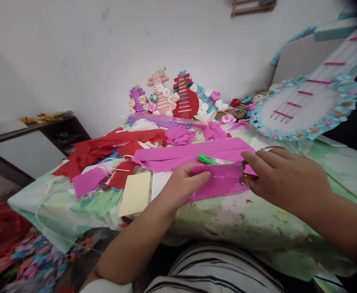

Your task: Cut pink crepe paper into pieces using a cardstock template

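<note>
My left hand (181, 181) pinches a folded strip of bright pink crepe paper (222, 176) between thumb and fingers, near the table's front edge. At the strip's right end, my right hand (283, 173) is closed around scissors (249, 176); their gold-coloured handle loops show, while most of the blades is hidden. Just behind the strip lies a green craft knife (205, 158) with a pale, narrow end pointing right. It rests by a wider folded length of pink crepe paper (169, 156).
Red crepe paper (94, 150) and a pale yellow card (135, 193) lie left on the stained table cover (227, 224). Small decorated paper instruments (186, 101) stand against the wall. A large flower-edged instrument (306, 106) leans at right. A low cabinet (22, 150) stands left.
</note>
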`<action>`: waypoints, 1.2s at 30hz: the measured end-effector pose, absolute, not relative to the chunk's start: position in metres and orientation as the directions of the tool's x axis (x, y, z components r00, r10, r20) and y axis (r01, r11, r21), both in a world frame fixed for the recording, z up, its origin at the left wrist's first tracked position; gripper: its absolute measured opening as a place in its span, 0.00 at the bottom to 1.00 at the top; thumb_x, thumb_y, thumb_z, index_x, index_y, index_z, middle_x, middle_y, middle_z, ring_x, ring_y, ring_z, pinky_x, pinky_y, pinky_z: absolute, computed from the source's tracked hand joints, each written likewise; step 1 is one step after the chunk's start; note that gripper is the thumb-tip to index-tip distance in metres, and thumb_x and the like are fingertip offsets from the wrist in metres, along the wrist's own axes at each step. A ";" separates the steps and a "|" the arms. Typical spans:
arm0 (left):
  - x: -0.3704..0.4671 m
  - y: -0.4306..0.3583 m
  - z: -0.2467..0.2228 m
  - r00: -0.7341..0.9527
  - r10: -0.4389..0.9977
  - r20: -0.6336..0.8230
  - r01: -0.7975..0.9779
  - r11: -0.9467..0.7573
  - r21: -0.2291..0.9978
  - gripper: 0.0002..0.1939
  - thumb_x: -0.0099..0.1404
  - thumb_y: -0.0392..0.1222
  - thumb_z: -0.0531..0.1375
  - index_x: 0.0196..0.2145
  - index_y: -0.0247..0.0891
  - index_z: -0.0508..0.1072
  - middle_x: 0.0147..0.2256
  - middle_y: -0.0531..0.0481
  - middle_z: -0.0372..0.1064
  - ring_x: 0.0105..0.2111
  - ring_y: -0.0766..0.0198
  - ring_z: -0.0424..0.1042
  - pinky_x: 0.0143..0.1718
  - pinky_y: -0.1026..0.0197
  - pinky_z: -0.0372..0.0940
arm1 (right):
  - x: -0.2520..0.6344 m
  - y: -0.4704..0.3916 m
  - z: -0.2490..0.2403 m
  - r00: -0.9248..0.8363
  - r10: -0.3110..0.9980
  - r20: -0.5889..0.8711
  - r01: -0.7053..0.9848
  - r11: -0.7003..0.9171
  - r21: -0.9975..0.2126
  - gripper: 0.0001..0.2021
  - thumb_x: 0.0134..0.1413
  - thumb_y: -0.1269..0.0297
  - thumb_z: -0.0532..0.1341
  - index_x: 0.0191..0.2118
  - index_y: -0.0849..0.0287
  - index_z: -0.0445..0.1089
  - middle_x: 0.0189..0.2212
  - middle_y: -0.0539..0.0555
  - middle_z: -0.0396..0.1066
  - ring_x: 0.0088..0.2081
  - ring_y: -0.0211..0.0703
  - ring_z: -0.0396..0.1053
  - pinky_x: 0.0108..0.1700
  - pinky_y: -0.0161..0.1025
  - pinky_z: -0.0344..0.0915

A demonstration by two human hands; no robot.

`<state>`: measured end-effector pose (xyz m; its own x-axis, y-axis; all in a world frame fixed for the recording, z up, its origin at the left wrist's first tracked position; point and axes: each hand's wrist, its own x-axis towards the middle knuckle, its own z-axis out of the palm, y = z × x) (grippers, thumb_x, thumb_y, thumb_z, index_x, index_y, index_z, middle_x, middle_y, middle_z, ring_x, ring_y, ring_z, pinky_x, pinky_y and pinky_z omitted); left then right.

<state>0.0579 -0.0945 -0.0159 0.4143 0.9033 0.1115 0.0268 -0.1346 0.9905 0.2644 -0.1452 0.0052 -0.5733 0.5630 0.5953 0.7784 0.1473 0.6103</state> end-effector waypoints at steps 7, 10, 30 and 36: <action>0.057 -0.094 -0.016 0.435 0.895 0.096 0.028 -0.120 0.992 0.09 0.49 0.44 0.61 0.28 0.37 0.74 0.27 0.54 0.69 0.28 0.67 0.66 0.30 0.66 0.61 | 0.265 -0.146 0.005 -0.561 0.578 0.592 0.786 0.148 0.600 0.12 0.50 0.61 0.51 0.35 0.62 0.66 0.23 0.53 0.65 0.27 0.41 0.60 0.31 0.37 0.52; 0.057 -0.094 -0.015 0.448 0.888 0.105 0.018 -0.126 0.992 0.09 0.50 0.43 0.61 0.28 0.37 0.74 0.27 0.54 0.69 0.28 0.68 0.66 0.30 0.66 0.61 | 0.263 -0.146 0.005 -0.565 0.563 0.604 0.788 0.150 0.597 0.12 0.51 0.62 0.51 0.35 0.63 0.67 0.22 0.53 0.65 0.27 0.40 0.60 0.31 0.37 0.51; 0.057 -0.099 -0.014 0.473 0.880 0.047 0.024 -0.066 0.998 0.07 0.49 0.42 0.60 0.22 0.34 0.70 0.19 0.56 0.63 0.20 0.72 0.60 0.21 0.69 0.55 | 0.260 -0.137 0.003 -0.529 0.399 0.749 0.845 0.170 0.507 0.17 0.40 0.63 0.56 0.38 0.69 0.61 0.28 0.59 0.67 0.30 0.46 0.61 0.33 0.42 0.59; 0.062 -0.099 -0.012 0.462 0.886 0.051 -0.040 -0.037 0.999 0.07 0.47 0.41 0.60 0.20 0.34 0.69 0.18 0.56 0.62 0.19 0.72 0.60 0.21 0.70 0.55 | 0.255 -0.136 0.002 -0.458 0.429 0.779 0.883 0.120 0.454 0.15 0.38 0.67 0.56 0.37 0.66 0.61 0.29 0.58 0.67 0.31 0.46 0.61 0.33 0.42 0.58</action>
<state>0.0622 -0.0993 -0.0115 0.4618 0.8855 0.0513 -0.0397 -0.0372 0.9985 0.2549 -0.1362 0.0016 -0.4581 0.4285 0.7788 0.8831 0.1197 0.4536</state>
